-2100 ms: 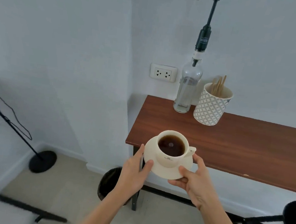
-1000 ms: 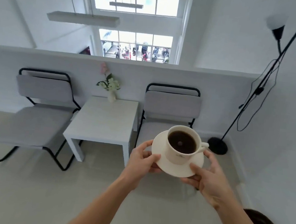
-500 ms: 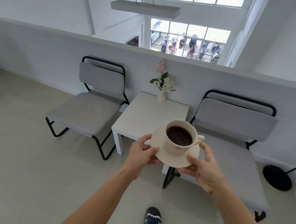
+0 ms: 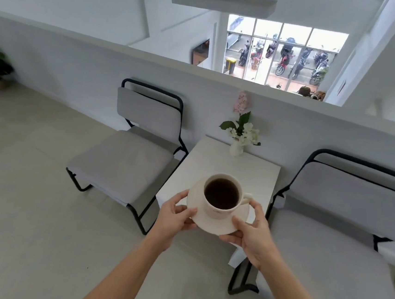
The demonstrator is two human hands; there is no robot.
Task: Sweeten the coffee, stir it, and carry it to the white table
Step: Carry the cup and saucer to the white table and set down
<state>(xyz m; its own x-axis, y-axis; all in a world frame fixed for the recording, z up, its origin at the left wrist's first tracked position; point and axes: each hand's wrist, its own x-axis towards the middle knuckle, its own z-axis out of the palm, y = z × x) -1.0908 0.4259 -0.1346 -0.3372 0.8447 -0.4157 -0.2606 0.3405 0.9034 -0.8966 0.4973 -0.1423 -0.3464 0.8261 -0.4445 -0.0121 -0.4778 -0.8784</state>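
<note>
fingers [image 4: 189,213] of both hands round saucer [image 4: 218,226], cup [image 4: 222,197] upright

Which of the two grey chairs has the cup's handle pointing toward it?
The chair on the right. The cup has its handle on that side; the left chair faces its plain side.

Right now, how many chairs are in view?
2. One chair stands left of the white table; the other chair stands right of it, cut off by the frame edge. More may sit outside the view.
</note>
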